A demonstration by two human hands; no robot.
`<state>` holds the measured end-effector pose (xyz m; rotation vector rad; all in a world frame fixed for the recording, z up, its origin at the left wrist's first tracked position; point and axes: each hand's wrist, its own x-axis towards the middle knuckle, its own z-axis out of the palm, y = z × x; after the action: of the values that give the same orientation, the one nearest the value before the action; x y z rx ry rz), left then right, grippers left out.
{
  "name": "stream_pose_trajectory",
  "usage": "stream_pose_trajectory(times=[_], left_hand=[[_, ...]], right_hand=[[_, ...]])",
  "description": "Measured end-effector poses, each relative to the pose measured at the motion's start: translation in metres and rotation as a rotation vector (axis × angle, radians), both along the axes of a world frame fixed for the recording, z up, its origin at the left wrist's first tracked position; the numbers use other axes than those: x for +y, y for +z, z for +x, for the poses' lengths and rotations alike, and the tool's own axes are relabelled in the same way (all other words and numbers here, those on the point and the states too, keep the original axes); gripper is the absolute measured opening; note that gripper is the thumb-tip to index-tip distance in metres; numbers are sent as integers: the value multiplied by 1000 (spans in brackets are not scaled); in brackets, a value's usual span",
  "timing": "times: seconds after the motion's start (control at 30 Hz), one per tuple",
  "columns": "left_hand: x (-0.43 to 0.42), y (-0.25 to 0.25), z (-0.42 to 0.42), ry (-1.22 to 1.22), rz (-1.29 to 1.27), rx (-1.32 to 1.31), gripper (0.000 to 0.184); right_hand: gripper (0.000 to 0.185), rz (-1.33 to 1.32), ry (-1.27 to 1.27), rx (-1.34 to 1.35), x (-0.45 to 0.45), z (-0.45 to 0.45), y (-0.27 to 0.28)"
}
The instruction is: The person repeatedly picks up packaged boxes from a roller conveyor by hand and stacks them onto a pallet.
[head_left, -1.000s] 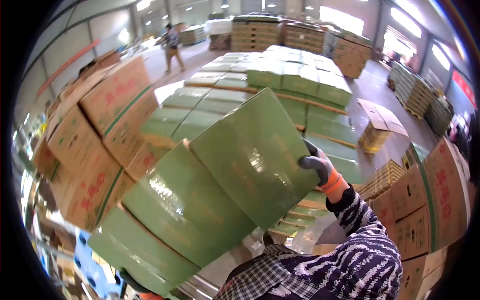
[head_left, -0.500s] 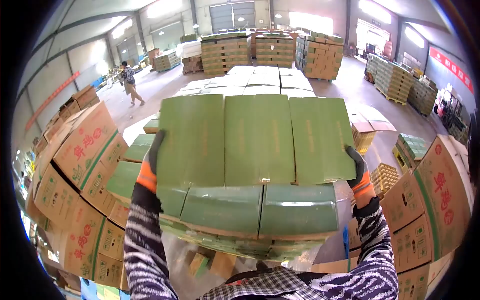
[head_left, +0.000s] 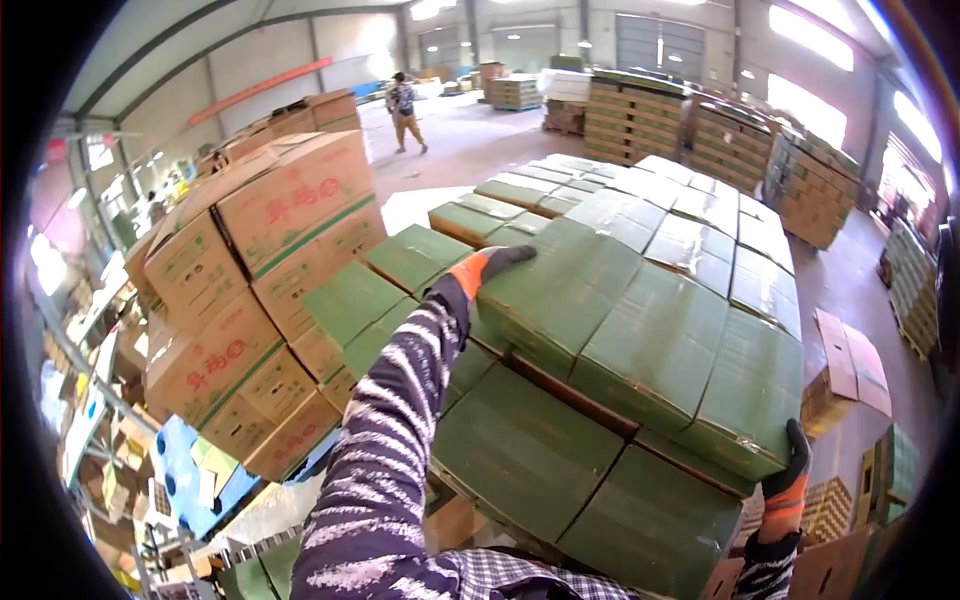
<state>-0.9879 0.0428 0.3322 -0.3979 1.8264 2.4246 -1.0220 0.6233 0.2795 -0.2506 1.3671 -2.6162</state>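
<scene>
Three flat green cardboard boxes (head_left: 655, 335) lie side by side in a row on top of a stack of similar boxes. At the row's left end, my left hand (head_left: 508, 262), in a dark and orange glove, presses the box's side with its fingers along the top corner. My right hand (head_left: 790, 468), gloved the same way, grips the right end near its front corner. The row is squeezed between both hands. Just below and nearer to me, more green boxes (head_left: 530, 445) form a lower step of the stack. My right palm is partly hidden.
Large brown printed cartons (head_left: 295, 200) are piled at the left. Egg trays (head_left: 825, 510) and an open carton (head_left: 850, 375) stand at the right. A person (head_left: 404, 112) walks in the background, near pallets of stacked boxes (head_left: 635, 118). A blue sheet (head_left: 185, 480) lies lower left.
The row of three boxes, tilted up before me earlier, now lies flatter on the stack, with both hands still at its ends. My view has turned left and tilted.
</scene>
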Motion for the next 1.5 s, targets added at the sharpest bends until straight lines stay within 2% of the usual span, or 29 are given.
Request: stream_pose_trajectory(times=[0.03, 0.1, 0.13, 0.17, 0.2, 0.27, 0.33, 0.37, 0.4, 0.43, 0.47, 0.53, 0.63, 0.67, 0.73, 0.8, 0.87, 0.9, 0.97, 1.0, 1.03, 1.07, 1.13, 1.17, 1.23, 1.33, 1.37, 1.43, 1.5], left_hand=[[-1, 3, -2, 22, -1, 1, 39], [-2, 3, -4, -6, -332, 57, 42], [-24, -17, -33, 71, -1023, 108, 43], [-37, -20, -48, -3, -1332, 196, 47], [-29, -22, -49, 157, -1457, 165, 57], [3, -5, -36, 272, -1397, 231, 76], [38, 13, 21, 353, -1340, 513, 74], [44, 8, 54, 382, -1342, 701, 72], [52, 7, 103, 392, -1324, 657, 71], [59, 5, 157, 438, -1347, 673, 73], [54, -10, 207, 550, -1411, 554, 73], [37, -51, 309, 765, -1474, 279, 74], [-30, -214, 480, 1067, -1448, -508, 73], [-35, -263, 541, 1176, -1268, -687, 80], [5, -297, 620, 1150, -1165, -1173, 82], [40, -328, 678, 1057, -1152, -1304, 83], [83, -364, 708, 1054, -991, -1317, 81], [103, -397, 719, 1021, -1031, -1346, 80], [148, -416, 729, 922, -1183, -1283, 89], [160, -426, 727, 1034, -1224, -1233, 89], [171, -419, 724, 1088, -1223, -1198, 88], [181, -414, 724, 1122, -1220, -1146, 85], [198, -397, 731, 975, -1172, -1119, 83], [208, -394, 736, 954, -1192, -1044, 82], [230, -388, 742, 853, -1288, -960, 81], [252, -385, 755, 734, -1311, -787, 76], [255, -380, 758, 765, -1303, -730, 74], [253, -382, 761, 767, -1310, -655, 71], [251, -387, 767, 771, -1302, -627, 67]], right_hand=[[36, -1, 22, 1, 0, -3, 0], [37, 23, 100, -19, 6, -10, -5], [37, 25, 118, -23, 13, -18, -16], [36, 170, 11, 154, 23, -28, -32], [36, 311, -97, 335, 30, -39, -48], [36, 300, -119, 457, 41, -53, -65], [43, 697, -78, 642, 58, -59, -74], [45, 451, -33, 516, 73, -61, -102], [48, 211, 16, 379, 97, -63, -149], [53, 23, -347, 180, 133, -72, -223], [53, 217, -544, 171, 112, -56, -227], [52, 722, -554, 236, 27, -18, -217], [50, 1025, -195, 273, -76, 35, -262], [50, 1128, -32, 280, -104, 60, -280], [49, 1369, 344, 320, -139, 111, -318], [48, 1591, 721, 420, -160, 159, -345], [47, 1774, 1017, 585, -176, 190, -360], [47, 1847, 1132, 680, -187, 203, -360], [46, 1907, 1219, 887, -228, 229, -350], [45, 1874, 1199, 976, -258, 245, -340], [45, 1779, 1171, 1009, -293, 265, -327], [54, 1499, 1288, 795, -334, 290, -302], [60, 1169, 1298, 858, -393, 337, -308], [63, 992, 1294, 1050, -419, 356, -325], [77, 944, 1402, 1331, -457, 425, -304], [89, 929, 1646, 1467, -491, 477, -398], [92, 964, 1828, 1318, -490, 497, -400], [83, 1173, 2092, 1348, -486, 529, -402], [80, 1051, 2350, 1044, -472, 543, -426]])
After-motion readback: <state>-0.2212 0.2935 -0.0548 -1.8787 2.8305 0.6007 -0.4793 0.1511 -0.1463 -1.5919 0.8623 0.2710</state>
